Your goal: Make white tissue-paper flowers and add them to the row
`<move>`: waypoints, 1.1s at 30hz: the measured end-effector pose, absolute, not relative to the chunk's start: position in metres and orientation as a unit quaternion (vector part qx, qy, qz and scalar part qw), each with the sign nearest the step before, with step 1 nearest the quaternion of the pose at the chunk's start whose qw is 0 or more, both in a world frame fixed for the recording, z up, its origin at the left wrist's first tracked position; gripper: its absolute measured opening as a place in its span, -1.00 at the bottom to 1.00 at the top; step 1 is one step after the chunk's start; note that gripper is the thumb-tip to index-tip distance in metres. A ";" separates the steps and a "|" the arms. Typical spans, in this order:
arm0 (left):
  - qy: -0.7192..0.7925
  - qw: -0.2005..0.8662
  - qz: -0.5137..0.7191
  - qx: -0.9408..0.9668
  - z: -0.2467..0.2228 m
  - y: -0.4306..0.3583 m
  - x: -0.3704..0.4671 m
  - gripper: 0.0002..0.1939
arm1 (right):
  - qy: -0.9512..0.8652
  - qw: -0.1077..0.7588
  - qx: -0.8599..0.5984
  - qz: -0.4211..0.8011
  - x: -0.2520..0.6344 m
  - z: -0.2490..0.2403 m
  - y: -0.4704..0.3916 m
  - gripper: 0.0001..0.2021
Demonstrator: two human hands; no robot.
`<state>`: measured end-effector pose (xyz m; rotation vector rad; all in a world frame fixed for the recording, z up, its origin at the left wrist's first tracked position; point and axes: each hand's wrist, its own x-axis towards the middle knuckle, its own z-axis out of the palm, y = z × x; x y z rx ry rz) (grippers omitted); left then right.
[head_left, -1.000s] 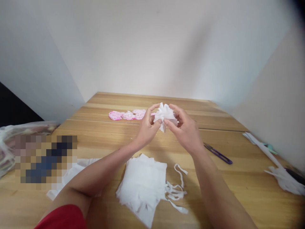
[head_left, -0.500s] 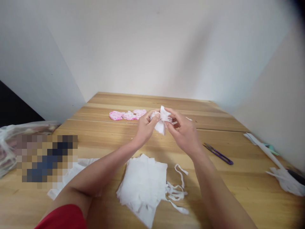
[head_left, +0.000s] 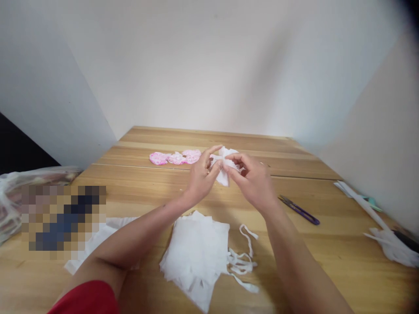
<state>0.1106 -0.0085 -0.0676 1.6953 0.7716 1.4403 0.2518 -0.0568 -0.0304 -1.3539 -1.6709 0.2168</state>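
Note:
Between my two hands, above the middle of the table, is a white tissue-paper flower (head_left: 223,178) with its layers fanned out. My left hand (head_left: 203,175) grips its left side, thumb near the centre. On the other side my right hand (head_left: 253,179) pinches the layers with thumb and fingertips. Behind my left hand lie pink-and-white crumpled paper flowers (head_left: 176,158) in a row. Nearer to me sits a stack of white tissue sheets (head_left: 198,248), with narrow white strips (head_left: 244,261) along its right side.
Purple thread snips (head_left: 299,210) lie right of my right forearm. A clear plastic bag (head_left: 13,196) and a blurred-out patch (head_left: 62,222) are at the left, beside more white sheets (head_left: 93,244). White scraps (head_left: 393,248) and a long white strip (head_left: 363,203) lie at the right edge.
My left fingers have lifted and spread behind the white flower. Both thumbs have come together at its centre, and its layers look more spread out. The things on the table stay put.

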 end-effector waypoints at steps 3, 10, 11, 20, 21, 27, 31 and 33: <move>0.300 0.380 0.567 0.666 -0.067 -0.010 0.110 -0.58 | -0.664 0.486 -0.561 0.097 0.253 -0.031 -0.057 -0.85; 0.293 0.406 0.588 0.635 -0.066 -0.007 0.109 -0.55 | -0.642 0.513 -0.552 0.139 0.253 -0.031 -0.058 -0.82; 0.290 0.408 0.587 0.637 -0.066 -0.007 0.109 -0.54 | -0.647 0.510 -0.550 0.140 0.252 -0.032 -0.058 -0.83; 0.240 0.531 0.591 0.558 -0.060 -0.007 0.109 -0.54 | -0.635 0.519 -0.565 0.091 0.254 -0.031 -0.058 -0.87; 0.238 0.546 0.591 0.545 -0.060 -0.005 0.109 -0.54 | -0.630 0.522 -0.568 0.091 0.254 -0.030 -0.058 -0.87; 0.257 0.537 0.558 0.578 -0.063 -0.001 0.109 -0.43 | -0.628 0.524 -0.570 0.083 0.257 -0.030 -0.057 -0.85; 0.255 0.497 0.532 0.636 -0.061 -0.004 0.108 -0.40 | -0.623 0.528 -0.573 0.069 0.261 -0.031 -0.055 -0.86; 0.248 0.471 0.522 0.667 -0.060 -0.006 0.107 -0.41 | -0.620 0.530 -0.575 0.064 0.262 -0.031 -0.055 -0.86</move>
